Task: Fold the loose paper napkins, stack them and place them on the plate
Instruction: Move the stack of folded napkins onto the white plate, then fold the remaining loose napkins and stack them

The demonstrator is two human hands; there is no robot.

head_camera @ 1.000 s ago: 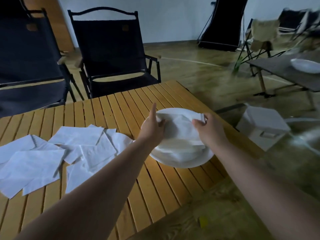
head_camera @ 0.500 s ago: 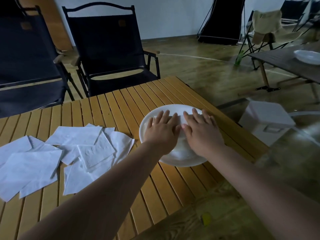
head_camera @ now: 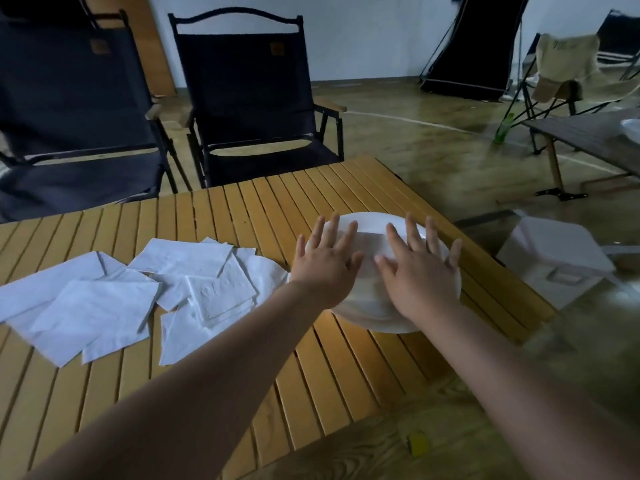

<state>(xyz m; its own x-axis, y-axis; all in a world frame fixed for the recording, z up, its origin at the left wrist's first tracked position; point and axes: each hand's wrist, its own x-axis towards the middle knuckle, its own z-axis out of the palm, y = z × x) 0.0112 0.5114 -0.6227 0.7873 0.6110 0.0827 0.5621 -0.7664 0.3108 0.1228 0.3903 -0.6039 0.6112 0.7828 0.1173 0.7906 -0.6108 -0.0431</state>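
We have both hands spread wide and flat over the plate (head_camera: 375, 323). The left hand (head_camera: 327, 268) and right hand (head_camera: 417, 271) lie side by side, fingers straight and fanned, gripping nothing. Between them shows a strip of folded napkin (head_camera: 372, 242), which lies on the plate under our palms. We cannot tell how many folded sheets are beneath, since the hands cover most of them. The plate sits on the slatted tabletop (head_camera: 346, 368), toward its right edge. The loose napkins (head_camera: 138, 299) lie in an overlapping heap to the left, the nearest sheet just beside the plate and our left wrist.

We judge this as the pressing-down of a placed stack, with most of the folding yet to do.

Several things could go wrong from here. Our right fingers reach out to the plate's far rim, and weight there rather than at the centre could tip the plate or push it toward the near table edge. Thin paper clings to skin, so lifting the palms quickly could drag the top sheet askew or let a fold spring open. Our left forearm passes close by the heap, and a careless sweep back could scatter those light sheets or carry some off the tabletop.
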